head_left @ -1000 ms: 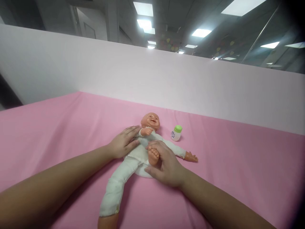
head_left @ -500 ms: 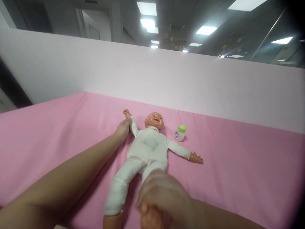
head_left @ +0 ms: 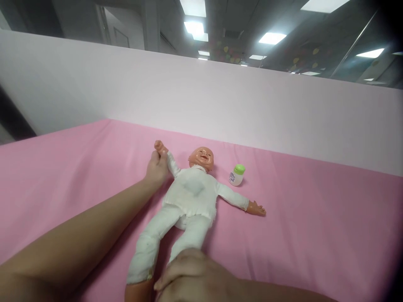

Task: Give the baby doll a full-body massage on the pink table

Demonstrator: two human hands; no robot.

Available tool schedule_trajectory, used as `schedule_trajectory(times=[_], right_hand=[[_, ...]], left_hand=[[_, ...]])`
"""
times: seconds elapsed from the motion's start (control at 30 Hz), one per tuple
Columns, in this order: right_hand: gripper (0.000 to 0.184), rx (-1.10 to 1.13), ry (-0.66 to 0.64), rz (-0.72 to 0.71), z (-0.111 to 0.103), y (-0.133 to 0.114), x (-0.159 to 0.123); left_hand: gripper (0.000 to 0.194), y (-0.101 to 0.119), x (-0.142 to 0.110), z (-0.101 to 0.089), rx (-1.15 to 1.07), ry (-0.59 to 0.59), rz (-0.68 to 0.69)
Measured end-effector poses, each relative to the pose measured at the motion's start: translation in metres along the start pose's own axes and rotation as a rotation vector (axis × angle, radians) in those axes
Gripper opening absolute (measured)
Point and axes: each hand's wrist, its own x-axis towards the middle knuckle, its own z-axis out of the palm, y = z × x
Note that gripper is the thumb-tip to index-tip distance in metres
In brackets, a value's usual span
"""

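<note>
A baby doll with a white cloth body lies on its back on a pink sheet. My left hand is closed round the doll's arm at the left, near its wrist. Its plastic hand sticks out above my fingers. My right hand, low in the view, is closed over the lower part of the doll's leg on the right; that foot is hidden. The other leg and arm lie free on the sheet. Beside the doll's head stands a small bottle with a green cap, apart from both hands.
Behind the sheet rises a white padded wall. Above it is a dark glass or mirror-like surface showing ceiling lights and a doorway.
The doll's held arm has moved a little up and left with my left hand. My right hand has moved down and left along with the held leg, and the foot has gone out of sight.
</note>
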Motion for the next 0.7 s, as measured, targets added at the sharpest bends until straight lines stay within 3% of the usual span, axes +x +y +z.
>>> schedule_trajectory(times=[0.07, 0.17, 0.23, 0.3, 0.4, 0.5, 0.63, 0.7], right_hand=[[0.026, -0.077, 0.1, 0.047, -0.023, -0.013, 0.005], [0.021, -0.28, 0.193, 0.196, -0.055, -0.024, 0.011], [0.031, -0.331, 0.244, 0.285, -0.069, -0.017, 0.011], [0.038, -0.33, 0.233, 0.372, -0.077, 0.0, 0.007], [0.041, -0.297, 0.227, 0.491, -0.078, 0.027, -0.001], [0.044, -0.301, 0.256, 0.47, -0.077, 0.038, -0.006], [0.041, -0.309, 0.31, 0.339, -0.078, 0.021, 0.003], [0.042, -0.258, 0.328, 0.272, -0.077, 0.008, 0.009]], left_hand=[[0.047, 0.014, -0.017, -0.001, 0.141, -0.131, 0.277], [0.043, 0.031, -0.037, 0.001, 0.318, -0.434, 0.659], [0.041, 0.036, -0.043, 0.004, 0.413, -0.598, 0.836], [0.042, 0.036, -0.043, 0.006, 0.458, -0.661, 0.924], [0.044, 0.034, -0.04, 0.006, 0.465, -0.68, 0.916], [0.043, 0.035, -0.042, 0.005, 0.426, -0.683, 0.825], [0.042, 0.036, -0.042, 0.005, 0.285, -0.604, 0.563], [0.043, 0.03, -0.035, 0.006, 0.187, -0.472, 0.385]])
